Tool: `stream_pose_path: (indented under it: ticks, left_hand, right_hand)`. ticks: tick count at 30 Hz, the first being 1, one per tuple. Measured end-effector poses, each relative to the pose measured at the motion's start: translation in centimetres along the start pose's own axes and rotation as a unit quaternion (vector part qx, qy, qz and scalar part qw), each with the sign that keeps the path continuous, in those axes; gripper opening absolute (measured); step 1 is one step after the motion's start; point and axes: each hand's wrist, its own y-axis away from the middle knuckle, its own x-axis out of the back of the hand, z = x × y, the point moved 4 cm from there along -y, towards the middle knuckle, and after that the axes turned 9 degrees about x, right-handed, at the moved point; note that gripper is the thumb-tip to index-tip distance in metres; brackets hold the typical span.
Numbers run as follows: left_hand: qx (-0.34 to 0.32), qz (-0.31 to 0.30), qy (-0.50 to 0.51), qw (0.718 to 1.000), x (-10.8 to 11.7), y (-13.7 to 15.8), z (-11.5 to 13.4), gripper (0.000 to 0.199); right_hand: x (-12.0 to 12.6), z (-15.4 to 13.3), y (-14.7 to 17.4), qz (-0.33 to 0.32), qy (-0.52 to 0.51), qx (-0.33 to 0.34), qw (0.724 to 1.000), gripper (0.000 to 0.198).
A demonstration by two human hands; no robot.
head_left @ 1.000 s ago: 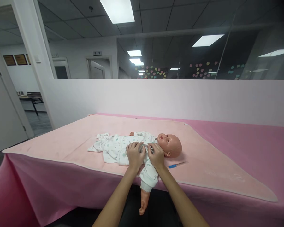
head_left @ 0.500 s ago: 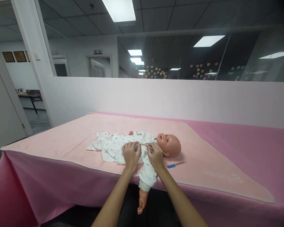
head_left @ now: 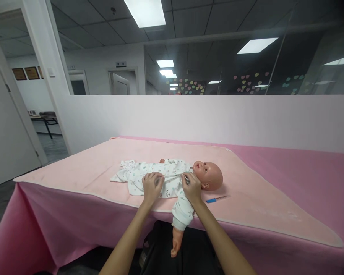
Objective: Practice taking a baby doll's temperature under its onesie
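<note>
A baby doll [head_left: 208,176] lies on its back with its head to the right, dressed in a white printed garment [head_left: 139,172]. My left hand [head_left: 153,185] is closed over the belly, fingers pinched at the garment's front. Close to the doll's neck, my right hand [head_left: 192,186] is also closed in a pinch. Between them a thin pale strip [head_left: 172,176] is stretched straight across the chest; whether it is part of the garment I cannot tell. The doll's near arm [head_left: 177,240], sleeved to the wrist, hangs over the table edge between my forearms.
A thin stick with a blue end [head_left: 211,200] lies beside the doll's head. Under the doll is a peach blanket [head_left: 83,168] on a pink table cover [head_left: 312,168]. Behind the table stands a white half wall [head_left: 218,118] with glass above.
My left hand has moved left, away from my right hand, and more of the pale strip shows between them. The view has shifted slightly; doll and blue-ended stick stay in place.
</note>
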Motion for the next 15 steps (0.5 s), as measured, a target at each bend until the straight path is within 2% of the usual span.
stream_pose_path:
  ticks: [8,15]
  left_hand:
    - [0.002,-0.014,0.034,0.999,-0.04,0.12,0.1,0.028]
    - [-0.016,-0.013,0.006,1.0,0.21,0.31,0.54,0.014]
  right_hand:
    - [-0.06,0.13,0.02,0.002,0.002,0.002,1.0,0.019]
    - [0.09,0.01,-0.04,0.008,0.002,-0.001,1.0,0.019]
